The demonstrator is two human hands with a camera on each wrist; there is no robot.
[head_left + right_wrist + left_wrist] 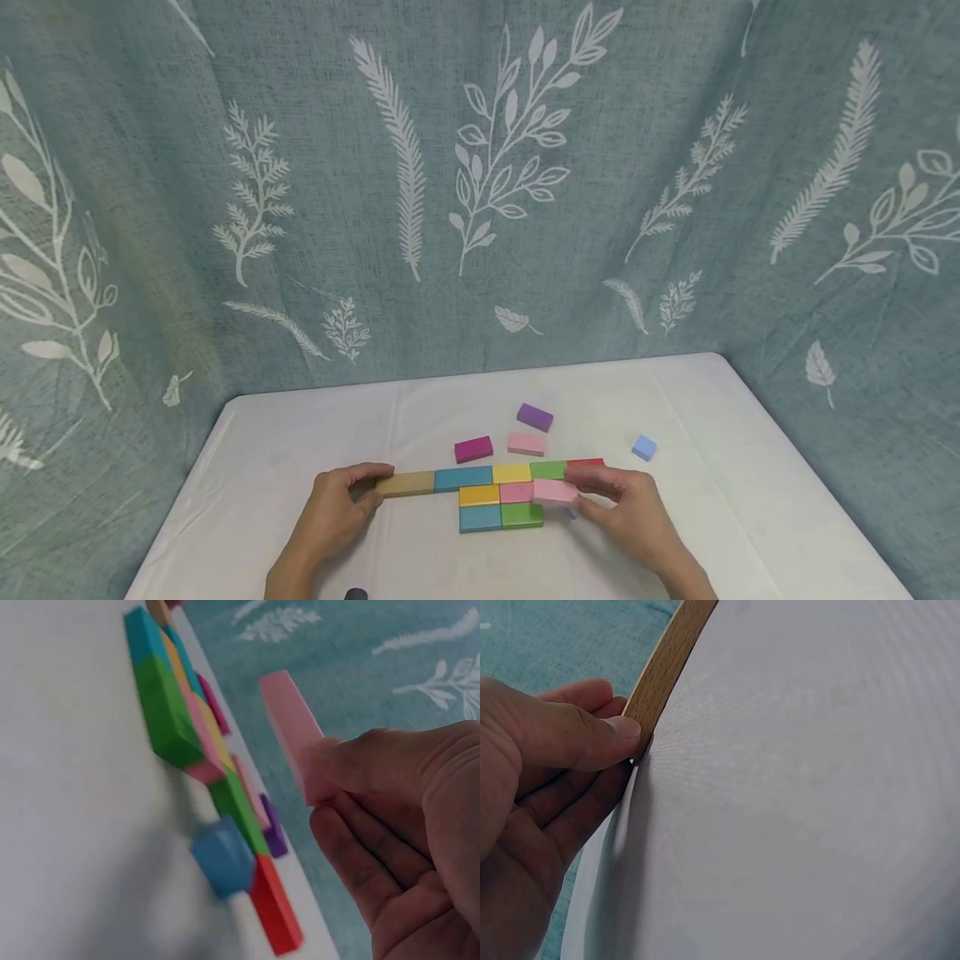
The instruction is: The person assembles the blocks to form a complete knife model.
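Observation:
My right hand pinches a light pink block between thumb and fingers. The right wrist view shows this pink block held up above the white table. My left hand grips the left end of a long tan wooden block, thumb on its near side. That block begins a row with a blue block, a yellow block, a green block and a red block. Below the row lie an orange-yellow block, a darker pink block, a second blue block and a second green block.
Behind the row lie a magenta block, another light pink block and a purple block. A small light blue block sits to the right. Another blue block is beside the row, mostly hidden by my right hand in the head view.

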